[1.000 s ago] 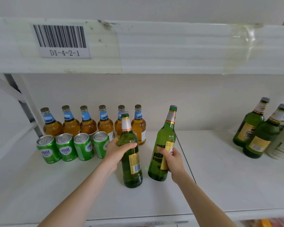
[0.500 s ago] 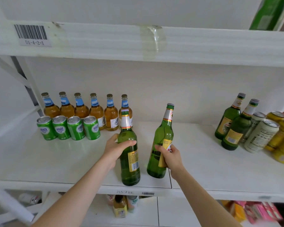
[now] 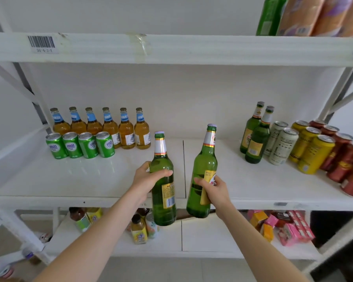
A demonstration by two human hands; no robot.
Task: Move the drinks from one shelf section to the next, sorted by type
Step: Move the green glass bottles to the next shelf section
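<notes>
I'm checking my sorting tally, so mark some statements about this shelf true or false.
1. The left hand grips a green bottle. True.
2. The right hand is empty. False: it grips a second bottle.
3. Four green cans stand in front of the amber bottles. True.
4. There are three amber bottles. False: six.
5. The red cans stand in the left section. False: they stand at the far right.
</notes>
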